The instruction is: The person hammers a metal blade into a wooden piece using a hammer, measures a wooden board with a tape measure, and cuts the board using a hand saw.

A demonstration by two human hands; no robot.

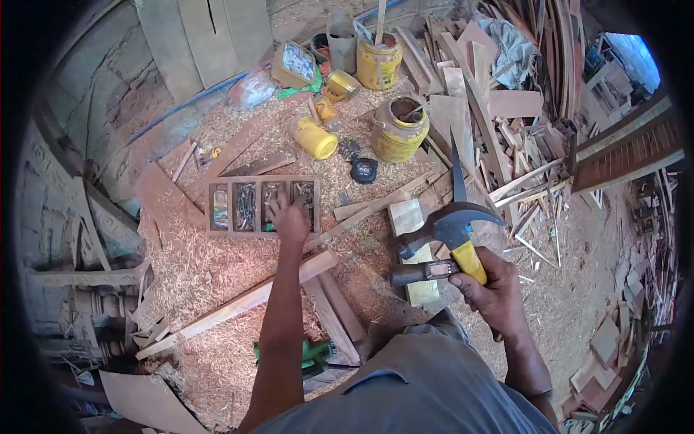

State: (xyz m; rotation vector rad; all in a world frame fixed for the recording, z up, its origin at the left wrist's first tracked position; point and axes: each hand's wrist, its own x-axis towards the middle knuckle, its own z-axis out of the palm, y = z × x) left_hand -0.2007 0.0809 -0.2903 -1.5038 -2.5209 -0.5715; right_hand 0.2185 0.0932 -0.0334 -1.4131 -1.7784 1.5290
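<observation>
My left hand [289,219] reaches into a wooden compartment box [264,233]. Its fingers are apart and bent down over the right-hand compartments; the fingertips are partly hidden. Dark nails [246,206] fill a compartment to the left of the hand. My right hand [495,293] is closed around a claw hammer [468,262] with a yellow grip, its dark head upward. A second hammer head [426,272], with a pale patch, juts left from the same hand. A dark pointed spike [458,173] rises behind the claw hammer's head; I cannot tell what it belongs to.
Wood shavings cover the floor. A long wooden strip [238,307] crosses below the box, near a green tool [314,352]. Beyond the box lie a black tape measure [364,171] and yellow containers [400,137]. Scrap wood [517,105] is piled at upper right.
</observation>
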